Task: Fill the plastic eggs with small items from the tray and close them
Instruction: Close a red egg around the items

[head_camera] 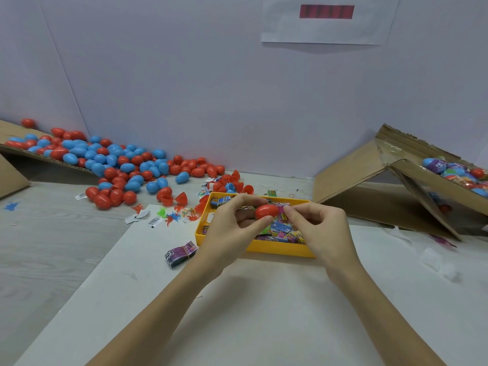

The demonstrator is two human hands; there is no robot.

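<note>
Over the yellow tray my left hand pinches a red egg half between thumb and fingers. My right hand pinches a small pink packet right at the egg half's open end. Whether the packet is inside the half I cannot tell. The tray holds several small colourful packets. A big pile of closed red and blue eggs lies at the back left, partly on a cardboard flap.
Loose red egg halves and tiny plastic toys lie behind and left of the tray. A banded bundle of packets sits left of it. A tilted cardboard box at the right holds filled eggs. White paper sheet covers the near table.
</note>
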